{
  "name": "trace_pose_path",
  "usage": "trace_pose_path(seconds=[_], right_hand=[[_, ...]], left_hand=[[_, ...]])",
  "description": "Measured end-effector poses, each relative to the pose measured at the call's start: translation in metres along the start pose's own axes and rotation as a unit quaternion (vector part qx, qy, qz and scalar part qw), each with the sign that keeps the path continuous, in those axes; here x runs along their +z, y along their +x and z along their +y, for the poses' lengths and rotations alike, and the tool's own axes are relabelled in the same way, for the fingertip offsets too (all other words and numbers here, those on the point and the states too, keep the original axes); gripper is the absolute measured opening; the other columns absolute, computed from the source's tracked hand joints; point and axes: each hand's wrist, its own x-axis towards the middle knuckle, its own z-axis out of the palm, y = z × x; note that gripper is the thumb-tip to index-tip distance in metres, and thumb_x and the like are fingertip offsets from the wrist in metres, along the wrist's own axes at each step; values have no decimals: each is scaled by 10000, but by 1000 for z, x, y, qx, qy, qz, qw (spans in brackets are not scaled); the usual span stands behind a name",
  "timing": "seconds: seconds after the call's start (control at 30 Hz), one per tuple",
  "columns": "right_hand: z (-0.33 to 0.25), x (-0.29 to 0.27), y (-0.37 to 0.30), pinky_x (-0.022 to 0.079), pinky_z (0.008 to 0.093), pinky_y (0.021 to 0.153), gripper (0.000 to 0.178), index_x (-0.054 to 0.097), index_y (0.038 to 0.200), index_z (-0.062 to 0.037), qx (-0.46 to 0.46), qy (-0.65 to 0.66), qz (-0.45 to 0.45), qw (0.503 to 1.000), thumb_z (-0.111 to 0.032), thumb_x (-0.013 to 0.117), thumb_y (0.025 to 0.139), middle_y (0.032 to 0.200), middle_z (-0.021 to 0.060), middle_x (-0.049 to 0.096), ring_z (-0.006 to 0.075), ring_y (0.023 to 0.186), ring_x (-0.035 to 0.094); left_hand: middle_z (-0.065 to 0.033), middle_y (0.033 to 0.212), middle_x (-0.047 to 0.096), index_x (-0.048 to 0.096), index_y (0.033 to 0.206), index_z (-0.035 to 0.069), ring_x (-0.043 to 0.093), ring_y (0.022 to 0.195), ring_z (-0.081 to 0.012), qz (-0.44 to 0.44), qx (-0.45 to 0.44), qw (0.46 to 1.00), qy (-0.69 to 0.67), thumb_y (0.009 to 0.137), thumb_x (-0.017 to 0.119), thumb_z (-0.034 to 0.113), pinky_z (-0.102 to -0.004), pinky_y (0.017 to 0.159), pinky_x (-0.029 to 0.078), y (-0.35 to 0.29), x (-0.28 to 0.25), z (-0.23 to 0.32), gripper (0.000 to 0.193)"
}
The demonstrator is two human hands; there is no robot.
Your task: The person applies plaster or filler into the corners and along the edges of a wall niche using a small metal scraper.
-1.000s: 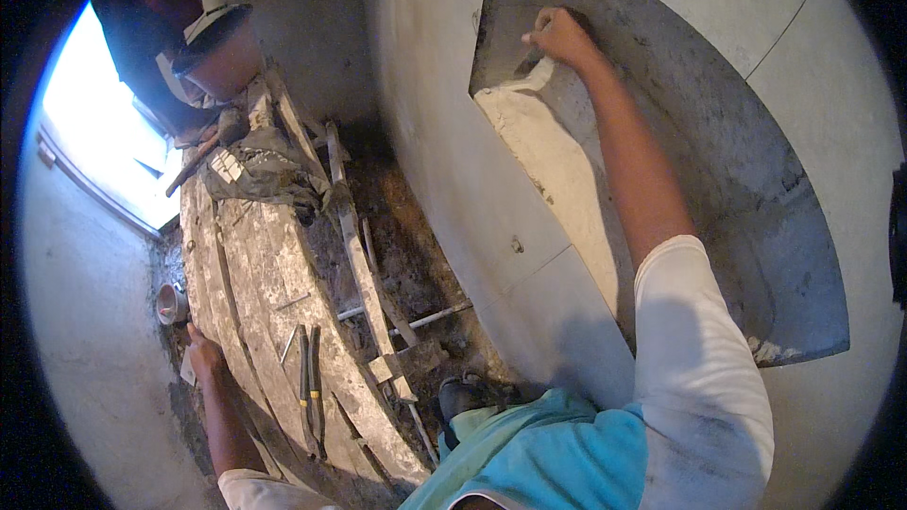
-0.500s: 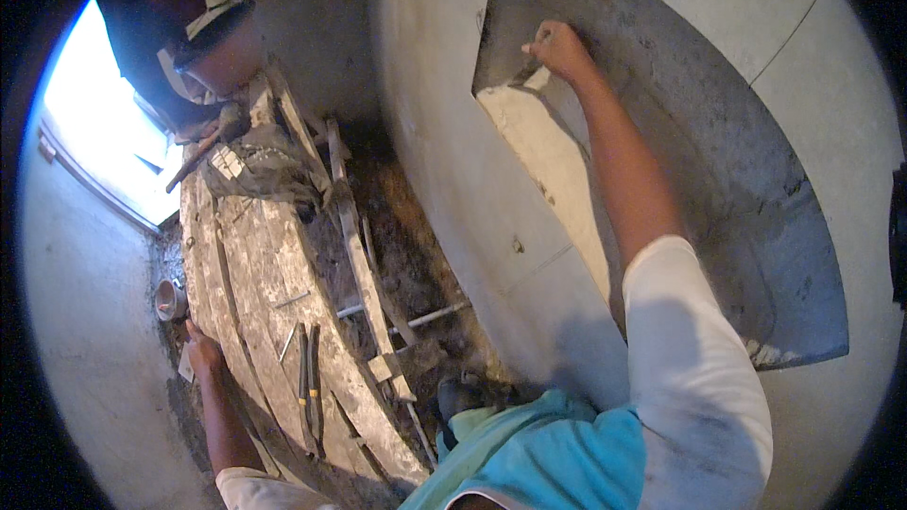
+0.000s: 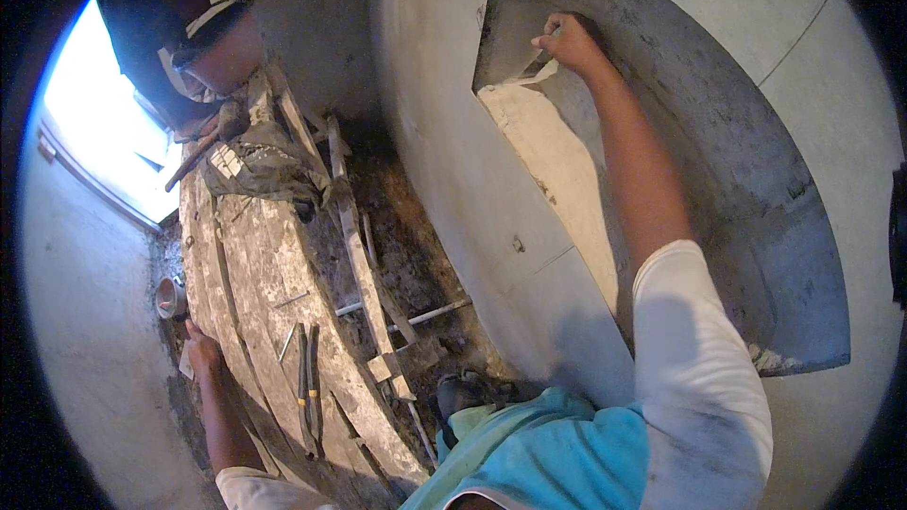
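High in a dark grey wall recess, my right hand (image 3: pixel 571 43) is closed in a pinch. From its fingers a small thin flat blade (image 3: pixel 537 67), like a putty knife, points down onto the top of a pale smooth strip (image 3: pixel 553 151) along the recess's left edge. My left hand (image 3: pixel 202 355) is low at the left, by the side wall, its fingers closed. A pale flat piece (image 3: pixel 186 359) shows beside its fingers; how it is gripped is partly hidden. Just beyond the fingertips is a small round cup (image 3: pixel 171 298); whether they touch cannot be made out.
Worn wooden planks (image 3: pixel 260 293) carry long-handled pliers (image 3: pixel 309 387), a crumpled dark cloth or bag (image 3: pixel 269 165) and a hammer-like tool (image 3: pixel 203 146). A wooden ladder-like frame (image 3: pixel 354 236) stands beside them. At the far end is another person (image 3: pixel 142 28), near a bright window (image 3: pixel 94 113).
My right hand has shifted slightly up and right, and the blade under its fingers shows more clearly. My left hand has stayed nearly still.
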Motion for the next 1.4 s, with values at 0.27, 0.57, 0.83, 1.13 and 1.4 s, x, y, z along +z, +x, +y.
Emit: trace_pose_path(seconds=[0.27, 0.57, 0.83, 1.13, 1.4], right_hand=[[-19, 3, 0, 445, 356, 599, 217, 558, 723, 7, -21, -56, 22, 998, -135, 709, 660, 637, 147, 579, 206, 617, 560], [-22, 9, -7, 466, 386, 603, 235, 555, 676, -4, -56, -102, 69, 991, -150, 736, 641, 647, 182, 585, 292, 605, 582], [-16, 17, -18, 460, 393, 593, 247, 541, 677, -1, -61, -80, 55, 993, -149, 736, 640, 636, 190, 574, 297, 600, 576], [-19, 10, -13, 458, 400, 610, 249, 517, 696, 7, -14, -90, 47, 995, -122, 726, 651, 680, 203, 580, 304, 641, 586], [5, 6, -12, 463, 397, 615, 223, 534, 725, -6, -11, -93, 82, 992, -127, 714, 673, 675, 196, 595, 296, 638, 599]], left_hand=[[-310, 985, 560, 509, 1100, -54, 513, 940, -472, 24, 49, 997, 51, 917, 121, 502, -498, 799, 380, 10, 13, -13, 703], [-314, 1004, 547, 495, 1100, -64, 504, 945, -476, 11, 35, 999, 16, 921, 137, 475, -505, 788, 374, 10, 9, -9, 671], [-318, 1040, 535, 380, 1256, 18, 514, 944, -478, 2, 48, 998, 49, 930, 178, 427, -518, 784, 383, 24, 20, -36, 561], [-295, 1007, 561, 281, 1339, 89, 535, 918, -461, -16, 39, 997, 66, 937, 201, 358, -499, 742, 415, 26, 19, -28, 490], [-300, 1017, 556, 287, 1325, 66, 532, 925, -467, -17, 52, 996, 69, 936, 159, 365, -507, 755, 408, 21, 22, -13, 507]])
